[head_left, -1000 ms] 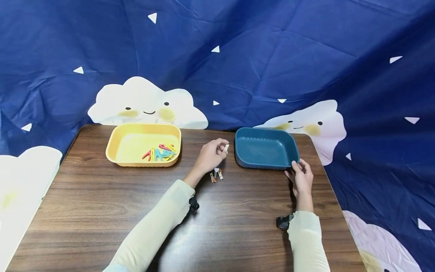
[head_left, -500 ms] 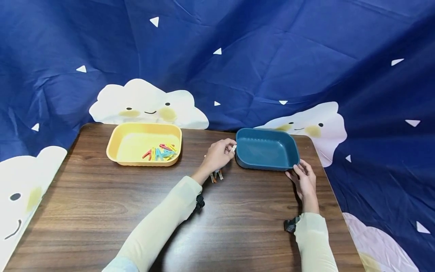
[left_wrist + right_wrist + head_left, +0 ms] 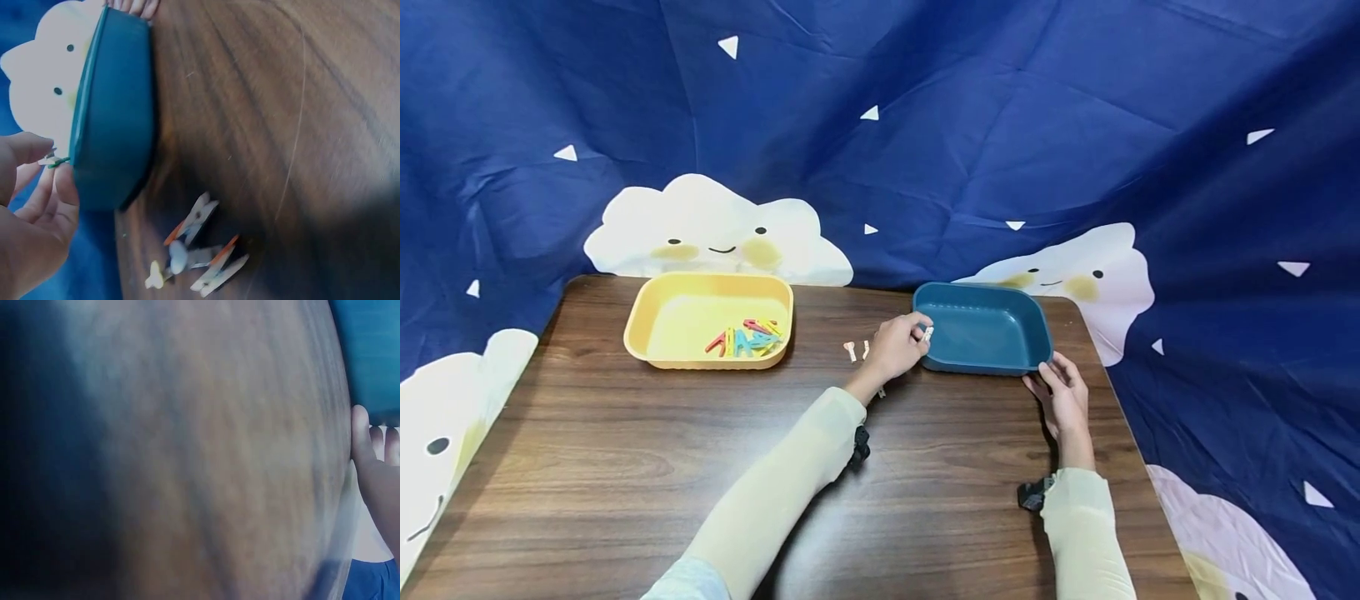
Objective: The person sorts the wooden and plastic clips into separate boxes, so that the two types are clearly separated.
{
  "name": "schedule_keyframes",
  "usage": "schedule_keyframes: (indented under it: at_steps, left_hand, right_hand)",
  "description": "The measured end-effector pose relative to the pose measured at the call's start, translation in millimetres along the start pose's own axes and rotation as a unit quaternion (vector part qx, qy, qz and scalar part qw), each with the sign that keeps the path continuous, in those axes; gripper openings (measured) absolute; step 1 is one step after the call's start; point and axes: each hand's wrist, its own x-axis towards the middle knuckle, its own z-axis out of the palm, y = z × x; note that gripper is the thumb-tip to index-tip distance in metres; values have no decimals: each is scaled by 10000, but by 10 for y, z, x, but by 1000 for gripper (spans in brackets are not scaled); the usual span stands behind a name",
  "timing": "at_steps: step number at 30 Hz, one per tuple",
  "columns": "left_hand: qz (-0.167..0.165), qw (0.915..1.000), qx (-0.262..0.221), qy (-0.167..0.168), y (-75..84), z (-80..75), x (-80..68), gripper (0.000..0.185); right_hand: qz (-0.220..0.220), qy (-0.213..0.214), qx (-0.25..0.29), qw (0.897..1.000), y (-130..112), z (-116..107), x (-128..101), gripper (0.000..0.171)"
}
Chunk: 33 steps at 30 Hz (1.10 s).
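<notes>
Head view: your left hand (image 3: 895, 347) pinches a small pale wooden clothespin (image 3: 928, 335) at the left rim of a teal rectangular plastic bin (image 3: 977, 367). Left wrist view: loose pale-and-orange clothespins (image 3: 195, 217) lie nearby. Right wrist view: your right hand (image 3: 380, 478) grips the bin's corner.

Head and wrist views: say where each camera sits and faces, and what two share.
Head: on the head, facing forward and down at yellow tray and blue tray; left hand, right hand and sleeves show.
Left wrist: on that wrist, facing the blue tray's side and loose clothespins; left hand, right fingers show.
Right wrist: on that wrist, facing the tabletop; right hand partly shows.
Both wrist views share the blue tray.
</notes>
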Motion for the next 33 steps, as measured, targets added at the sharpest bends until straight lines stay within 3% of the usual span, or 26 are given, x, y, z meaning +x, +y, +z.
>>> schedule_keyframes:
  at_steps: [12,19,33]
  left_hand:
    - [-170,9998,-41,122,4,131,33,33]
    - [-320,9988,-361,115,-62,170,28,36]
    - [-180,9948,-1006,-3,-122,45,-57,34]
  right_hand:
    - [-46,-24,24,10000,30,-4,-11,45]
    - [-9,-4,63,10000,14,6,-13,47]
    - [-9,14,51,10000,29,8,-3,49]
